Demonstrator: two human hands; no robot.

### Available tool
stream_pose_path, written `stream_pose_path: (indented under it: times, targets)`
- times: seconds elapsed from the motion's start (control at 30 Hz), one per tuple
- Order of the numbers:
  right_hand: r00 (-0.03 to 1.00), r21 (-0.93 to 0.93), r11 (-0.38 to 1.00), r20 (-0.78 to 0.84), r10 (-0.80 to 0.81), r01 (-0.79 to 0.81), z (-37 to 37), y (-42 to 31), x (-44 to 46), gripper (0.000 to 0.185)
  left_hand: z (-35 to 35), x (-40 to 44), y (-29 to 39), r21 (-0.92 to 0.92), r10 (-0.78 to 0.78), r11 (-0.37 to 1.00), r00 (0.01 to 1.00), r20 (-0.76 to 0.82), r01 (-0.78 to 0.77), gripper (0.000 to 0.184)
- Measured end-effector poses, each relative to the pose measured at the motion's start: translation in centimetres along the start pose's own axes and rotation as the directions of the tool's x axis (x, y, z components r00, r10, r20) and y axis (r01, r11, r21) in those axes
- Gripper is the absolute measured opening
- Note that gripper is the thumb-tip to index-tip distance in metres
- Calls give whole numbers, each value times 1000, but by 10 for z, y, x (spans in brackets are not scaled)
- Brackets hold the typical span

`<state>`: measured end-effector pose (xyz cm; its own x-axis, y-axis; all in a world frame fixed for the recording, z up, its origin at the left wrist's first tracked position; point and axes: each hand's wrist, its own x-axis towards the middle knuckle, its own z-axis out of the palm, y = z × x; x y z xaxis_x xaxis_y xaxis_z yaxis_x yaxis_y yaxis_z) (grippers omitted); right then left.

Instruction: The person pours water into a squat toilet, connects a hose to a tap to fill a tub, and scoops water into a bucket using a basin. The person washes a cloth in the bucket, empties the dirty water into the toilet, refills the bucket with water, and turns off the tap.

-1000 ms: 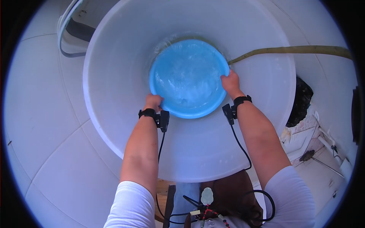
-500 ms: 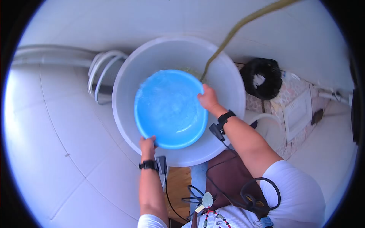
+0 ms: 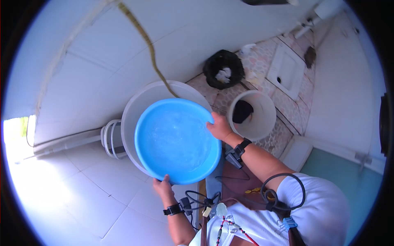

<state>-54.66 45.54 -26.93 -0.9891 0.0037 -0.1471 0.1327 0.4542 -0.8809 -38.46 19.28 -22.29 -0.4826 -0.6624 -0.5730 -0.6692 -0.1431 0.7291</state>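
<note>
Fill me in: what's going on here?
A person holds a blue basin by its rim, left hand on the near edge, right hand on the right side. It appears to contain water. In view it overlaps a larger pale tub. A hose reaches down toward the tub; its end is hidden.

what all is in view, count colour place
basin: 1, blue, in both hands over tub
tub: 1, whitish, beneath basin
hose: 1, brownish, upper left to tub
container: 1, greyish, left of tub
bag: 1, black, beyond tub
bucket: 1, white, right of tub
dark item: 1, black, in bucket
squat toilet: 1, white, upper right
pendant: 1, greenish, on chest
wrist straps: 2, black, both wrists
left hand: 1, bare, basin's near rim
right hand: 1, bare, basin's right rim
</note>
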Motion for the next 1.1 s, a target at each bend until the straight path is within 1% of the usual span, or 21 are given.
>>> stream_pose_path:
  times: [0.07,0.1,0.13,0.2,0.23,0.3,0.33,0.4,0.47,0.53,0.57,0.63,0.67,0.7,0.73,0.77,0.8,0.87,0.9,1.03,1.1]
  targets:
    - [995,-28,996,-60,79,-81,-43,-7,-20,17,11,-11,-1,173,12,985,996,92,-28,26]
    - [992,-4,998,-110,67,-67,-56,10,-30,17,23,-27,10,164,14,986,990,144,-38,25]
    - [986,23,999,-163,46,-42,-63,32,-45,17,31,-27,0,155,45,985,986,163,-71,25]
    - [967,18,991,-216,132,-132,-100,42,-71,16,48,-34,-16,130,44,988,960,275,-82,27]
    - [965,22,991,-228,132,-130,-115,54,-86,16,58,-45,-16,131,52,987,958,283,-92,27]
    - [923,-95,962,-318,216,-258,-137,77,-112,20,81,-61,-15,309,90,929,932,352,-207,28]
    - [919,-93,960,-328,220,-263,-146,91,-125,20,91,-67,-16,311,92,926,928,362,-213,28]
    - [867,-78,931,-398,299,-356,-160,116,-147,20,114,-75,-22,377,130,866,878,462,-327,28]
    - [844,-56,922,-427,324,-382,-178,139,-168,20,135,-82,-35,367,140,858,852,505,-359,26]
    - [812,-15,911,-459,361,-413,-195,166,-183,21,159,-85,-52,342,158,836,785,599,-429,27]
    - [799,27,906,-462,385,-421,-202,184,-191,21,165,-92,-61,374,135,822,785,604,-429,27]
    - [787,92,900,-454,419,-427,-207,205,-209,21,188,-110,-57,522,-42,786,813,581,-332,28]
    - [770,85,872,-434,468,-481,-218,206,-212,22,197,-117,-63,533,-39,778,819,572,-334,28]
    - [754,74,844,-412,512,-532,-226,210,-215,22,204,-121,-69,512,-77,808,808,584,-292,29]
    - [760,84,846,-398,514,-527,-230,220,-218,22,211,-125,-76,488,-111,837,797,594,-248,30]
    - [758,76,843,-401,515,-532,-235,227,-221,22,217,-128,-82,545,-130,804,824,551,-237,28]
    - [755,66,839,-403,518,-540,-239,235,-226,23,221,-133,-87,552,-127,801,834,536,-232,28]
    - [756,50,830,-387,528,-555,-248,250,-233,23,228,-144,-98,526,-195,837,814,547,-152,30]
    - [750,28,822,-391,533,-569,-255,255,-233,23,233,-151,-100,546,-236,830,820,521,-109,30]
    - [744,63,796,-315,589,-603,-275,276,-236,25,243,-159,-120,575,-264,813,824,501,-89,29]
    - [729,-39,764,-334,598,-644,-283,284,-233,28,247,-167,-121,580,-295,812,809,509,-69,28]
